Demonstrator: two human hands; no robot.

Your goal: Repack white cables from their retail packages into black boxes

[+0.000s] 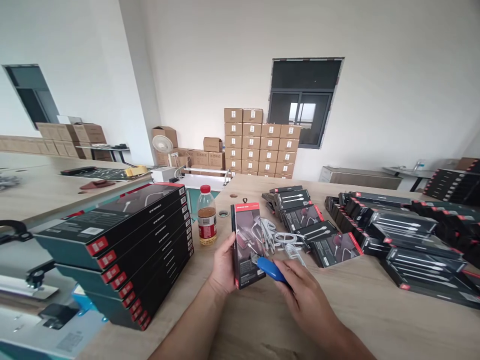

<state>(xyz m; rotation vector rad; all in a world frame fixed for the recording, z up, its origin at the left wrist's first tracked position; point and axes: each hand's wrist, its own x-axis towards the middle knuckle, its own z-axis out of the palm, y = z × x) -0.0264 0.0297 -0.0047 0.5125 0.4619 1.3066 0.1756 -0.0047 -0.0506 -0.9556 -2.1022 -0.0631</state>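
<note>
My left hand [224, 264] is closed around the left edge of a slim black-and-red cable box [247, 240], held upright and slightly tilted above the table. Printed on its face are a phone and a white cable. My right hand [300, 285] grips a blue-handled tool [272, 269] with a short greyish tip, which looks like a utility knife. Its tip meets the lower part of the box's face; whether it cuts in, I cannot tell. Just behind the box lie bundled white charging cables [287, 240]. More cable boxes [335, 249] are heaped beyond them.
A tall stack of black boxes [161, 240] stands at my left, beside a drink bottle with a red cap [207, 220]. Several rows of cable boxes [423, 270] cover the right side of the table [360, 320]. Cartons [260, 145] are piled against the wall, near a fan [162, 144].
</note>
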